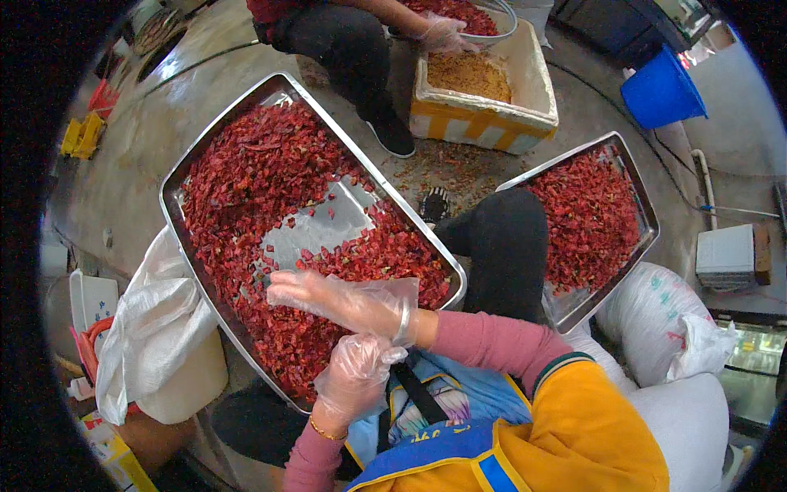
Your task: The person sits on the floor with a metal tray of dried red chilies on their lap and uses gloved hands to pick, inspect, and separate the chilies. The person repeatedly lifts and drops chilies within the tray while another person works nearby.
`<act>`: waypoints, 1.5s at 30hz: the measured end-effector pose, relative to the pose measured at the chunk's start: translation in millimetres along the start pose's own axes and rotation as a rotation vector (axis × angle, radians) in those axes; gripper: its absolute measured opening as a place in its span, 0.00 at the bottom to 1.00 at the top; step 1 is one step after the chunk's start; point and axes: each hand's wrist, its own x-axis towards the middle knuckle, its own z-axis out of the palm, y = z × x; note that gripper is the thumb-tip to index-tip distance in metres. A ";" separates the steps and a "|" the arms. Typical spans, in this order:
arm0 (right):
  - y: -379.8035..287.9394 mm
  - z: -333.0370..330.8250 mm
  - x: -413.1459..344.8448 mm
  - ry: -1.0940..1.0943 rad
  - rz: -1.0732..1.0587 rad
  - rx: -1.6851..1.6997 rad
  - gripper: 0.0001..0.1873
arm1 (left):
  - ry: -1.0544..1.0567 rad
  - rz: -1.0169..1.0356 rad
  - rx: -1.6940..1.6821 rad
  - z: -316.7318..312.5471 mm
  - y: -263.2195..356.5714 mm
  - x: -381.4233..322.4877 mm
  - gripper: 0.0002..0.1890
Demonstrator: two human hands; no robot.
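Note:
My right hand [338,301], in a clear plastic glove, stretches flat over a large metal tray [369,166] of chopped dried red chili pieces [258,154]. Its fingers point left and hold nothing. The loose cuff of that glove [403,295] stands out around the wrist, over a silver-coloured band. My left hand [356,369], also gloved and with a gold-coloured bracelet at its wrist, is curled just below, at the right wrist, its fingertips closed on the plastic there. The tray's middle shows bare metal between heaps of chili.
A smaller metal tray [648,240] of red pieces lies at right, by white sacks [652,320]. Ahead, a co-worker's gloved hand [447,34] holds a bowl [507,27] over a foam box [535,80] of yellowish bits. A blue bucket [664,89] and a bag-draped container [190,381] flank these.

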 end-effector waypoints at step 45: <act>81.4 -60.0 96.6 -0.289 0.453 -0.325 0.09 | 0.090 -0.141 0.098 -33.4 -125.8 13.4 0.21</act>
